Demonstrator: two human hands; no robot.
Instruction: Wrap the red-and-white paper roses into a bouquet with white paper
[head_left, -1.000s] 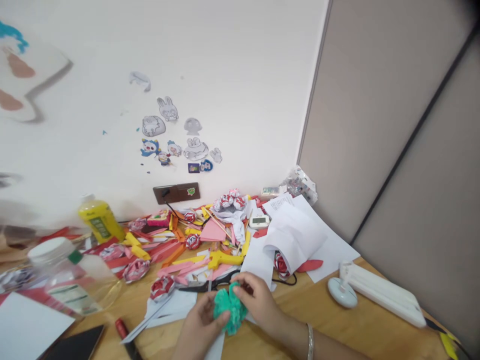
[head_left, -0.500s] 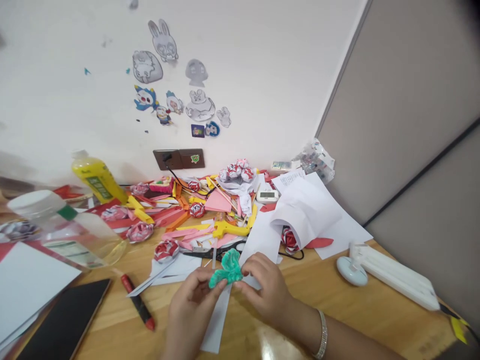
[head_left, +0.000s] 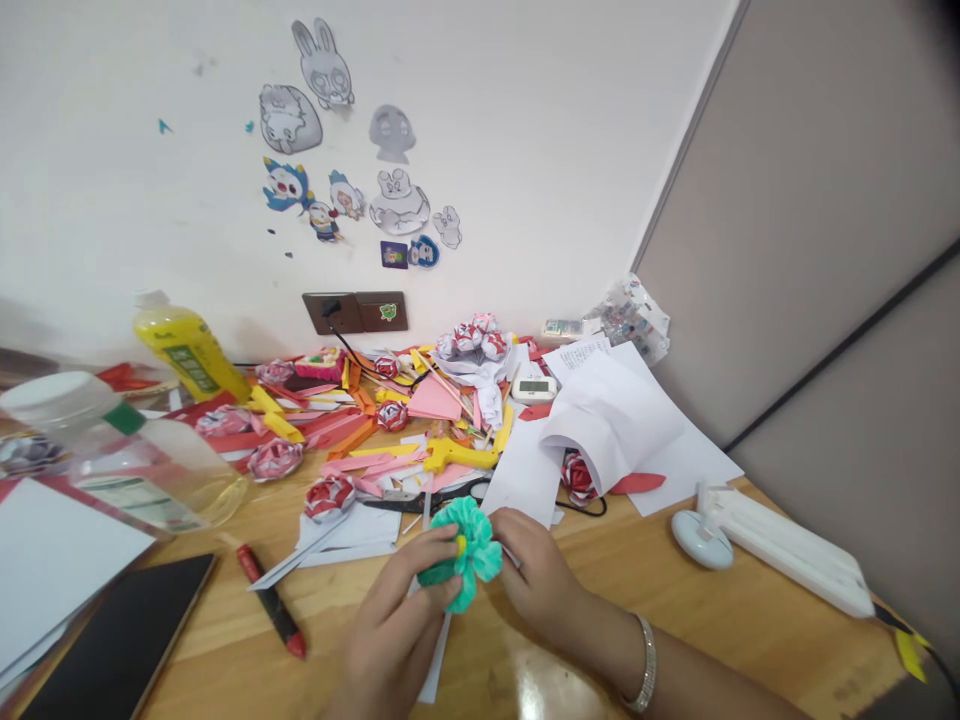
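A green ruffled flower (head_left: 480,555) with a small yellow centre faces up between my hands, above the front part of the desk. My left hand (head_left: 405,600) pinches it from the left, its fingers pressed over the petals close to the yellow centre. On the other side, my right hand (head_left: 536,570) has its fingers curled in against the right-hand petals; what lies between those fingertips is hidden. Just beyond the flower are black-handled scissors (head_left: 420,502) and a yellow glue gun (head_left: 457,455). A white paper strip (head_left: 433,675) lies beneath my hands.
Paper scraps and red-and-white paper flowers (head_left: 330,497) cover the back of the wooden desk. At left are a clear jar (head_left: 157,470), a yellow bottle (head_left: 191,350), a red-and-black marker (head_left: 271,602) and a black tablet-like slab (head_left: 120,640). A white lamp (head_left: 787,550) lies right.
The green flower has turned, so its open face and yellow centre now show. My left fingers have shifted over its middle, and my right hand has moved slightly right.
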